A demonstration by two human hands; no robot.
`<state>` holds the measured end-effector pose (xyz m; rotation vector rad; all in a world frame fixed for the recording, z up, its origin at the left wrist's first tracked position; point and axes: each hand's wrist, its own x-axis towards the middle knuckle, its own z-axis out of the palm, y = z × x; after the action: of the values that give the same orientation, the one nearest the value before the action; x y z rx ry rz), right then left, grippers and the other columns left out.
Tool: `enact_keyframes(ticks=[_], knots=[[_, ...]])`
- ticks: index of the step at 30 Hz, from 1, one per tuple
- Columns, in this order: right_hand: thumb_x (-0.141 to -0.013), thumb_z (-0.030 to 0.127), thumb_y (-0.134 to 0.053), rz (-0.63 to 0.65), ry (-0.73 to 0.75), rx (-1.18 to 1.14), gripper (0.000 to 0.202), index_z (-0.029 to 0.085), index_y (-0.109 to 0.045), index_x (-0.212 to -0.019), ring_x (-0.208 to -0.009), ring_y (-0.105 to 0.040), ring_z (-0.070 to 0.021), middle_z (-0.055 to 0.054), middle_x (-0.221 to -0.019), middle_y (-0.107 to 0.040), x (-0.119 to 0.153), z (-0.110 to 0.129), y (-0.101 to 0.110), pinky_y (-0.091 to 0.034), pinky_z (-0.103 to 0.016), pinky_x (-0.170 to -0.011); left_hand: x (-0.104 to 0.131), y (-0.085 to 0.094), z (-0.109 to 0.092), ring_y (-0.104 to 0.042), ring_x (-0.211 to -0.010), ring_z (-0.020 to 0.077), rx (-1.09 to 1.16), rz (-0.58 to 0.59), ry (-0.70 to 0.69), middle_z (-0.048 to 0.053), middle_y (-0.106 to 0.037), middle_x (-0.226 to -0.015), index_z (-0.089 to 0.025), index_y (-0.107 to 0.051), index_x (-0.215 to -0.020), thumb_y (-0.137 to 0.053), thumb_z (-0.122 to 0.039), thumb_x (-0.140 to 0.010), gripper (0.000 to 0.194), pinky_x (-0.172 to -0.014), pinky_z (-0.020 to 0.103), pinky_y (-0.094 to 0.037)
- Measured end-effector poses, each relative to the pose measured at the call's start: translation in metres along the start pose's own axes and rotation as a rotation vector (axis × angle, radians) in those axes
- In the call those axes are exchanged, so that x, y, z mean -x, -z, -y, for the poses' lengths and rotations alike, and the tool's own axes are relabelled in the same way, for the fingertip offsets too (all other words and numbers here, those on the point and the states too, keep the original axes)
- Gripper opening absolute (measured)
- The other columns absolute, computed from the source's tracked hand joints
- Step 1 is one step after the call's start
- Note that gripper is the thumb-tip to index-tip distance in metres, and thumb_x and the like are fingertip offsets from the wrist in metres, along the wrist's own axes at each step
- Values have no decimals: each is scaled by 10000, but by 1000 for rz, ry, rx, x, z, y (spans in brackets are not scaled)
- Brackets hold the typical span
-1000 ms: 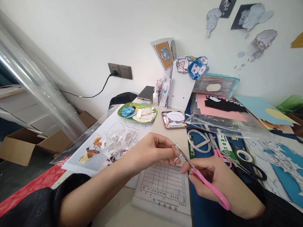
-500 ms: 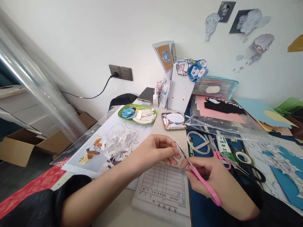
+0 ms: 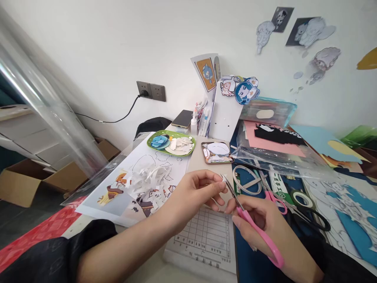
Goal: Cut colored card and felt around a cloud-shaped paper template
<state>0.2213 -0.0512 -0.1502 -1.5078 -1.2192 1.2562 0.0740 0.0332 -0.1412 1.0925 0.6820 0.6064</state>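
Near the middle of the view, my left hand (image 3: 207, 189) pinches a small white paper piece (image 3: 224, 180) between thumb and fingers. My right hand (image 3: 262, 220) grips pink-handled scissors (image 3: 259, 232), whose blades point up and left and meet the paper at my left fingertips. Below both hands lies a printed form pad (image 3: 206, 239). Left of my left hand is a heap of white paper strips (image 3: 151, 181) on a printed sheet (image 3: 103, 196). Beyond the hands sits a small tray of paper cutouts (image 3: 217, 152).
A green tray (image 3: 150, 141) holds blue and white paper pieces. To the right lie black-handled scissors (image 3: 312, 218), a tape roll (image 3: 303, 199), a coiled white strap (image 3: 246, 180) and a plastic sleeve (image 3: 279, 159). Behind stand a white holder (image 3: 225, 114) and a phone (image 3: 182, 118).
The scissors' handles have spread wider apart, and the paper has turned slightly at my left fingertips. My left hand has shifted a little to the right.
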Motion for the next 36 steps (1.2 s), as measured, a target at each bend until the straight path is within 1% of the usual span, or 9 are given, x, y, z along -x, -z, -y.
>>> enact_keyframes(ticks=[3, 6, 12, 17, 19, 23, 27, 33, 36], knots=[[-665, 180, -557, 60, -30, -51, 50, 165, -575, -709, -340, -325, -51, 95, -483, -372, 0, 3, 3, -257, -215, -380, 1, 1, -2, -557, -533, 51, -5, -25, -1, -14, -617, -711, -124, -622, -775, -673, -229, -779, 116, -457, 141, -450], [-667, 169, -551, 80, -54, -71, 45, 161, -573, -706, -332, -321, -44, 99, -474, -376, -1, 3, 5, -262, -210, -379, 1, 2, -3, -521, -482, 35, -20, -43, 17, -42, -581, -614, -131, -633, -755, -681, -207, -766, 92, -432, 121, -435], [-680, 179, -563, 135, -48, -32, 45, 165, -578, -720, -343, -307, -49, 108, -457, -345, 1, 0, 7, -246, -204, -369, 0, 6, -3, -503, -422, 36, -70, -69, 74, -62, -546, -498, -145, -652, -735, -711, -250, -739, 120, -413, 117, -424], [-664, 170, -563, 173, -86, -9, 66, 167, -591, -724, -352, -308, -48, 102, -479, -342, 2, 3, 8, -219, -198, -357, -2, 9, -10, -557, -471, 44, -117, -9, 145, -14, -652, -617, -133, -690, -678, -688, -175, -718, 58, -437, 121, -456], [-658, 170, -558, 192, -93, -16, 76, 165, -593, -725, -347, -301, -46, 106, -468, -333, 2, 4, 9, -206, -198, -355, -2, 10, -12, -584, -497, 55, -113, 16, 173, -4, -670, -629, -133, -695, -660, -692, -169, -701, 54, -457, 123, -472], [-666, 157, -556, 222, -107, -2, 93, 160, -594, -751, -364, -301, -47, 105, -468, -340, 3, 2, 11, -211, -194, -363, -1, 10, -13, -617, -528, 69, -97, 49, 233, 5, -688, -624, -134, -699, -646, -707, -177, -683, 57, -488, 127, -490], [-676, 166, -564, 239, -97, 5, 88, 158, -593, -758, -377, -294, -49, 101, -478, -343, 2, 4, 12, -202, -196, -369, 0, 10, -13, -622, -529, 66, -75, 74, 252, 1, -693, -615, -140, -703, -643, -698, -163, -689, 51, -498, 124, -493], [-673, 121, -586, 220, -180, 90, 88, 153, -608, -753, -416, -304, -61, 93, -485, -346, 4, 21, 12, -225, -204, -409, 0, 12, -13, -620, -523, 61, -72, 89, 254, -7, -692, -607, -149, -705, -627, -691, -151, -690, 64, -500, 120, -491], [-662, 101, -584, 208, -179, 127, 94, 145, -614, -739, -443, -280, -66, 91, -487, -336, 5, 27, 11, -239, -210, -431, 0, 13, -12, -622, -523, 60, -60, 103, 258, -7, -695, -614, -150, -705, -629, -689, -154, -694, 67, -506, 121, -499]])
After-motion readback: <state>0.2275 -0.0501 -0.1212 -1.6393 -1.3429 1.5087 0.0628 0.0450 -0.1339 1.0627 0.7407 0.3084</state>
